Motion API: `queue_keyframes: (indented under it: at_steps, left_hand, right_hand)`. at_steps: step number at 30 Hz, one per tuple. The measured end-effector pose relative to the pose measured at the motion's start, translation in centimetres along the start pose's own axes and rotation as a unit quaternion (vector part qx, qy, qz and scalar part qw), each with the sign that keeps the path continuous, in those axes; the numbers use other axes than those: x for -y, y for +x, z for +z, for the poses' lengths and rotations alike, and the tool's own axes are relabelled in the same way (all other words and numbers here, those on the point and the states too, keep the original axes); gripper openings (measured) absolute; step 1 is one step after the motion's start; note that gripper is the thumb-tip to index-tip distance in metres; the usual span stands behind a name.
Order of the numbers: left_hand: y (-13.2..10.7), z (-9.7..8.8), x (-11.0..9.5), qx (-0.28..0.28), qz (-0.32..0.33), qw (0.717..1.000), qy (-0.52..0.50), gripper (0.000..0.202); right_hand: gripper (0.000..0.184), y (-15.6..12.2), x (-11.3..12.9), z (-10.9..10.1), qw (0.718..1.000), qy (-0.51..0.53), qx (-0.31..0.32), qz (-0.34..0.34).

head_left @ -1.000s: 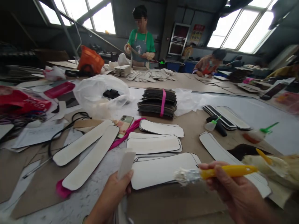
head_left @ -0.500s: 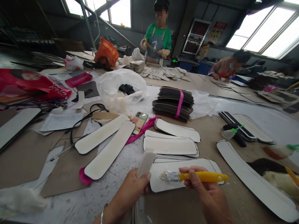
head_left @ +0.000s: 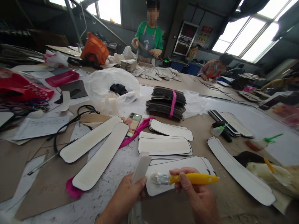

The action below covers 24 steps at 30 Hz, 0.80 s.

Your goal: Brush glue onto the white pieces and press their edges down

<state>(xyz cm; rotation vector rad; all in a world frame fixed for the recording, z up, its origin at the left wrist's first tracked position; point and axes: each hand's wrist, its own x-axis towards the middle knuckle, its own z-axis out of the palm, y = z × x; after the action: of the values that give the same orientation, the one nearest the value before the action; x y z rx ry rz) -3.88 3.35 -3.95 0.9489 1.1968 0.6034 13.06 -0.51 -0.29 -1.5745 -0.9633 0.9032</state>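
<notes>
My left hand (head_left: 123,200) is closed on a narrow white strip (head_left: 140,166) that stands up from my fingers at the near edge of the table. A yellow-handled brush (head_left: 187,179) is pinched in my right hand (head_left: 198,199), its glue-caked bristles pointing left, almost touching the strip. Just behind both hands lie white rounded panels (head_left: 163,145) with dark edges, overlapping in a short row. Two longer white panels (head_left: 93,152) rest to the left.
A banded stack of dark pieces (head_left: 166,102), a phone (head_left: 133,119), a pink ribbon (head_left: 135,132) and a plastic bag (head_left: 112,88) lie behind. A long white panel (head_left: 238,169) and glue bottles (head_left: 261,143) sit at right. Two other people (head_left: 149,37) work at the far side.
The brush has come in from the right until its bristles are close to the strip. My left hand keeps the strip upright. The view has shifted sideways.
</notes>
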Motion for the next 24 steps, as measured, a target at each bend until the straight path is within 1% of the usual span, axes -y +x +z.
queue_keyframes:
  at_steps: [2, 3, 5, 8, 10, 13, 16, 19, 22, 24]
  left_hand:
    - [0.0, 0.1, 0.1, -0.012, 0.001, 1.000, 0.003, 0.034]
    - [0.0, 0.2, 0.2, -0.020, 0.001, 1.000, 0.006, 0.035]
    - [-0.1, 0.4, 0.1, -0.046, -0.002, 0.999, 0.015, 0.036]
    - [-0.3, 0.8, -0.2, -0.080, -0.010, 0.996, 0.032, 0.038]
    - [-0.3, 0.9, -0.4, -0.094, -0.011, 0.994, 0.051, 0.039]
    - [-0.3, 0.9, -0.4, -0.099, -0.007, 0.993, 0.069, 0.041]
    - [-0.1, 0.9, 0.0, -0.105, -0.005, 0.992, 0.071, 0.040]
    - [0.1, 0.8, 0.4, -0.104, -0.003, 0.992, 0.076, 0.043]
    - [0.2, 0.8, 0.5, -0.107, -0.007, 0.991, 0.082, 0.046]
    - [0.1, 0.8, 0.4, -0.110, -0.013, 0.990, 0.089, 0.045]
  right_hand:
    - [0.027, 0.0, -0.5, -0.1, 0.999, -0.028, 0.002, -0.025]
    - [0.026, 0.2, -0.8, -0.5, 0.997, -0.058, -0.007, -0.045]
    - [0.025, 0.8, -1.6, -2.1, 0.984, -0.140, -0.042, -0.099]
    - [0.025, 2.0, -2.4, -5.4, 0.942, -0.269, -0.106, -0.173]
    - [0.026, 2.7, -2.5, -7.4, 0.912, -0.330, -0.142, -0.199]
    - [0.024, 3.1, -2.2, -9.2, 0.879, -0.383, -0.173, -0.227]
    - [0.019, 3.2, -1.9, -9.8, 0.862, -0.404, -0.167, -0.255]
    - [0.016, 3.1, -1.9, -9.9, 0.861, -0.396, -0.152, -0.282]
    - [0.015, 2.2, -2.2, -9.3, 0.860, -0.380, -0.131, -0.314]
    - [0.017, 1.4, -2.4, -8.6, 0.863, -0.362, -0.098, -0.339]
